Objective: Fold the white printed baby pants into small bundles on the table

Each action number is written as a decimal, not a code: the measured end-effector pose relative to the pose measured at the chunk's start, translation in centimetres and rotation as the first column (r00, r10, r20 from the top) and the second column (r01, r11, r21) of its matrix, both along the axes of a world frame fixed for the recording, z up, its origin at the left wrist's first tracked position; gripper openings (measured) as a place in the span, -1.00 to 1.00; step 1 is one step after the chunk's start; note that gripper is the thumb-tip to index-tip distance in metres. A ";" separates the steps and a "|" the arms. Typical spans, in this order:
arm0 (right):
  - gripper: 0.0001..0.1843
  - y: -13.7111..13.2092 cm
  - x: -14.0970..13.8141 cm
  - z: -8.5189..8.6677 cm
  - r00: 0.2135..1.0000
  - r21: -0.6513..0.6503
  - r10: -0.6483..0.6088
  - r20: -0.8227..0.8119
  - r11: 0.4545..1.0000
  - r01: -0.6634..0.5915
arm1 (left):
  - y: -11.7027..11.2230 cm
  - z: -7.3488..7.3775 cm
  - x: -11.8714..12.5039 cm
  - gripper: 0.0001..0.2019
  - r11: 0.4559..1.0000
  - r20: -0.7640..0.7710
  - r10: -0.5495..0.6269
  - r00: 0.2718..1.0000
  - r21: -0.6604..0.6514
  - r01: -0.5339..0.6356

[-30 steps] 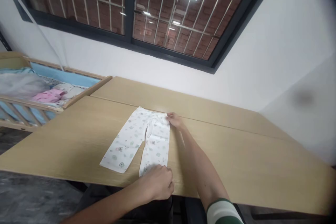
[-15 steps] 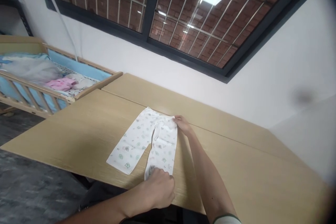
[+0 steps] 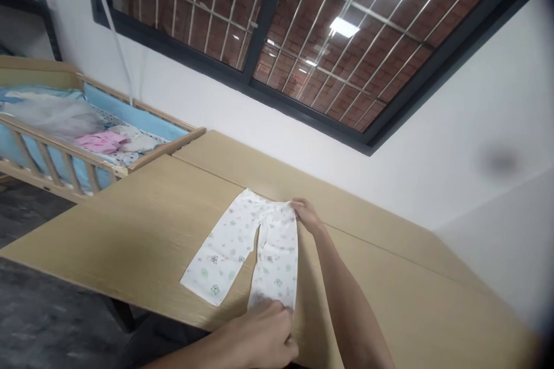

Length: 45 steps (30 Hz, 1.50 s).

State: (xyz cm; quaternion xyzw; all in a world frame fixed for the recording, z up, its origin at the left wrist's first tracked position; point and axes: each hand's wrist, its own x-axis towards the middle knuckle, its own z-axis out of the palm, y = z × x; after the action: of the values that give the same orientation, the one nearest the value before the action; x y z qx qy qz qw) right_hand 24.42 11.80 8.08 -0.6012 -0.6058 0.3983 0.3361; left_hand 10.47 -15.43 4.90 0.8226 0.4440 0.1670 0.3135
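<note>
A small pair of white baby pants (image 3: 234, 242), printed with little green and dark figures, lies spread on the wooden table with its waistband toward the wall. My right hand (image 3: 306, 214) pinches the waistband's right corner between thumb and fingers. Down at the near edge, my left hand (image 3: 268, 331) is closed on the hem of the right leg and hides that end. Between the two hands the right leg is drawn out straight. The left leg lies flat and untouched, angled out to the left.
The light wooden table (image 3: 130, 230) runs along the white wall below a barred window (image 3: 249, 63). At its left end stands a wooden crib (image 3: 104, 170) with blue lining, a pink cloth (image 3: 101, 142) and other fabrics inside. Grey floor (image 3: 38, 305) shows at lower left.
The camera has tilted, so everything sits lower in the picture. Both hands keep their hold on the pants, and the right leg looks a little straighter and smoother.
</note>
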 end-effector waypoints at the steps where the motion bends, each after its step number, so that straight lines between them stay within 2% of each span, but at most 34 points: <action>1: -0.67 0.1 -0.4 0.7 1.000 0.018 0.003 -0.003 1.000 -0.003 | -0.2 0.3 -0.5 -0.79 0.998 0.073 0.043 0.996 -0.046 -0.039; 4: -0.63 0.5 -2.3 2.6 1.000 0.075 0.006 0.000 0.997 -0.006 | -1.2 1.6 -2.7 -0.83 0.968 0.272 0.194 0.943 -0.210 -0.138; 7: -0.61 1.5 -5.4 3.8 0.999 0.131 0.000 0.036 0.991 -0.005 | -2.3 2.5 -5.9 -0.75 0.927 0.452 0.341 0.824 -0.309 -0.214; 9: -0.58 2.2 -7.9 4.0 0.996 0.157 -0.004 0.088 0.987 -0.010 | -2.8 2.4 -8.4 -0.69 0.898 0.501 0.427 0.753 -0.334 -0.287; 11: -0.54 2.9 -10.5 3.5 0.986 0.168 -0.001 0.166 0.985 -0.028 | -3.1 1.9 -11.0 -0.67 0.849 0.426 0.525 0.737 -0.319 -0.421; 14: -0.53 3.5 -14.2 1.9 0.954 0.160 0.020 0.298 0.985 -0.070 | -3.1 0.8 -14.3 -0.70 0.751 0.125 0.657 0.743 -0.195 -0.631; 16: -0.55 3.5 -16.1 0.5 0.927 0.152 0.029 0.374 0.984 -0.093 | -3.0 0.1 -15.8 -0.71 0.708 -0.065 0.696 0.715 -0.099 -0.699; 20: -0.65 2.8 -18.4 -1.6 0.879 0.130 0.038 0.476 0.985 -0.114 | -3.0 -1.1 -16.8 -0.71 0.693 -0.290 0.687 0.666 -0.015 -0.721; 23: -0.72 1.8 -19.0 -1.9 0.866 0.132 0.057 0.496 0.981 -0.140 | -3.2 -1.7 -17.0 -0.74 0.697 -0.390 0.672 0.630 0.047 -0.715; 25: -0.69 0.7 -19.0 -1.5 0.869 0.161 0.084 0.488 0.970 -0.184 | -3.4 -1.8 -17.0 -0.72 0.671 -0.387 0.720 0.576 0.178 -0.720; 27: -0.64 -1.5 -18.7 -0.9 0.872 0.200 0.136 0.471 0.946 -0.255 | -3.8 -1.9 -16.6 -0.70 0.597 -0.264 0.801 0.537 0.412 -0.688; 28: -0.62 -3.0 -18.4 -0.6 0.866 0.223 0.187 0.464 0.921 -0.319 | -4.0 -2.0 -16.2 -0.71 0.548 -0.171 0.816 0.553 0.533 -0.644; 30: -0.58 -7.1 -17.7 -0.2 0.828 0.263 0.325 0.456 0.840 -0.475 | -4.6 -2.5 -14.9 -0.72 0.479 -0.026 0.753 0.658 0.708 -0.520; 32: -0.47 -11.8 -16.8 0.0 0.615 0.293 0.606 0.504 0.550 -0.782 | -5.3 -3.4 -13.1 -0.67 0.457 0.015 0.650 0.760 0.791 -0.406; 34: -0.40 -16.3 -16.0 -0.4 0.387 0.255 0.762 0.519 0.294 -0.921 | -6.1 -4.7 -11.4 -0.64 0.461 -0.005 0.609 0.793 0.816 -0.349; 35: -0.39 -18.1 -15.7 -0.8 0.296 0.219 0.799 0.524 0.209 -0.953 | -6.5 -5.4 -10.7 -0.66 0.470 -0.022 0.611 0.792 0.815 -0.339; 36: -0.38 -19.4 -15.4 -1.4 0.227 0.181 0.820 0.526 0.153 -0.972 | -6.8 -6.0 -10.1 -0.69 0.485 -0.044 0.617 0.786 0.808 -0.335; 37: -0.39 -20.3 -15.1 -2.0 0.182 0.144 0.830 0.528 0.124 -0.982 | -7.1 -6.6 -9.7 -0.71 0.499 -0.067 0.622 0.780 0.802 -0.329; 39: -0.40 -20.3 -14.6 -3.5 0.143 0.083 0.835 0.531 0.117 -0.990 | -7.4 -7.4 -9.3 -0.70 0.501 -0.096 0.630 0.771 0.808 -0.309; 41: -0.39 -18.3 -14.3 -4.8 0.172 0.048 0.819 0.548 0.175 -0.983 | -7.5 -7.7 -9.2 -0.61 0.473 -0.103 0.642 0.760 0.833 -0.287; 42: -0.37 -16.5 -14.1 -5.3 0.205 0.037 0.799 0.565 0.224 -0.974 | -7.5 -7.7 -9.2 -0.55 0.463 -0.106 0.644 0.758 0.842 -0.276; 45: -0.25 -9.4 -13.8 -6.0 0.361 0.020 0.673 0.646 0.457 -0.889 | -7.3 -7.8 -9.3 -0.41 0.468 -0.131 0.635 0.762 0.849 -0.245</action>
State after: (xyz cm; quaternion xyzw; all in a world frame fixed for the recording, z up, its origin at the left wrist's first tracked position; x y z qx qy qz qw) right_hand 10.66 2.43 2.10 -0.2404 -0.9505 0.1965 0.0141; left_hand 1.17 -22.74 -2.94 0.7386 0.5813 0.2363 -0.2464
